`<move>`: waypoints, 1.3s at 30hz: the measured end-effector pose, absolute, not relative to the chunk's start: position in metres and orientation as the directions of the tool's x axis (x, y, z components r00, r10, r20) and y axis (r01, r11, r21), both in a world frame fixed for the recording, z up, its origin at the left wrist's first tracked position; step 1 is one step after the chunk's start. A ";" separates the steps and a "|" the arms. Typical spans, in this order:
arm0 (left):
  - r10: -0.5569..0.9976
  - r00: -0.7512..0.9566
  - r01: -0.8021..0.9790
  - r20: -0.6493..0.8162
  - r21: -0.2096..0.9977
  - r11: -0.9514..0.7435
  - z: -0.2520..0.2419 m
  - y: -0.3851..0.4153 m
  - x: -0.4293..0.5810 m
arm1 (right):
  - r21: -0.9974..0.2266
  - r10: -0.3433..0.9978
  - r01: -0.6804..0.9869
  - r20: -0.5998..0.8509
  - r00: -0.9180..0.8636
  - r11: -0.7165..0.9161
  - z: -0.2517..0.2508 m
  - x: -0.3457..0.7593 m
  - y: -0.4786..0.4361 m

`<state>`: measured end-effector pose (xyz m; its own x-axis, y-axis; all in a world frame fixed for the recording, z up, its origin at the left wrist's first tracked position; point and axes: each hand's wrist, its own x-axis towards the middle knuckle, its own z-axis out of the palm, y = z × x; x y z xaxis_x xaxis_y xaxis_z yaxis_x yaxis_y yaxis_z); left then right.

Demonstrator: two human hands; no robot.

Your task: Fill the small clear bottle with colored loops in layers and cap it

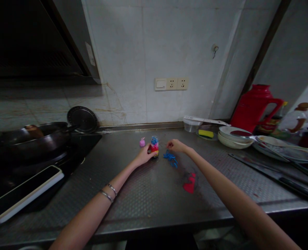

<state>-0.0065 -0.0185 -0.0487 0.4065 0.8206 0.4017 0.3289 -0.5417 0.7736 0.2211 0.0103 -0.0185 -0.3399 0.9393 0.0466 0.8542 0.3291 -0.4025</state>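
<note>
My left hand is wrapped round a small clear jar that stands upright on the metal counter. Layers of blue, pink, red and yellow bits show through its side. A little to the right, my right hand is closed in a pinch just above a loose heap of thin blue pieces. Whatever its fingertips may hold is too small to make out. Behind my left hand lies a small pink pouch-like object with a loop. A flat red piece rests nearer the front edge.
On the left, a wok sits on the stove, with a long white-edged device in front. To the right are a clear tub, a yellow sponge, stacked bowls, a long dark-handled utensil and a red thermos jug.
</note>
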 end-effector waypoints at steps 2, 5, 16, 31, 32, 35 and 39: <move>0.828 0.394 0.332 0.399 0.778 -0.533 -0.048 -0.019 -0.006 | -0.374 0.931 0.859 0.040 -0.362 0.350 -0.018 0.217 0.013; 0.831 0.390 0.334 0.396 0.781 -0.528 -0.048 -0.019 -0.006 | -0.347 0.919 0.863 -0.005 -0.395 0.368 -0.018 0.210 0.014; 0.818 0.406 0.316 0.407 0.778 -0.544 -0.052 -0.016 -0.007 | -0.260 0.904 0.887 -0.092 -0.417 0.383 -0.014 0.208 0.014; 0.794 0.437 0.297 0.423 0.766 -0.571 -0.052 -0.015 -0.007 | -0.471 0.884 0.780 -0.001 -0.467 0.412 -0.015 0.228 -0.003; 0.792 0.438 0.295 0.425 0.764 -0.573 -0.052 -0.015 -0.007 | -0.483 0.887 0.779 -0.009 -0.462 0.400 -0.014 0.230 -0.005; 0.795 0.432 0.296 0.427 0.765 -0.572 -0.050 -0.017 -0.007 | -0.478 0.906 0.794 0.010 -0.424 0.377 -0.013 0.237 -0.013; 0.807 0.420 0.312 0.415 0.769 -0.558 -0.048 -0.019 -0.007 | -0.422 0.920 0.832 0.011 -0.392 0.359 -0.019 0.240 -0.023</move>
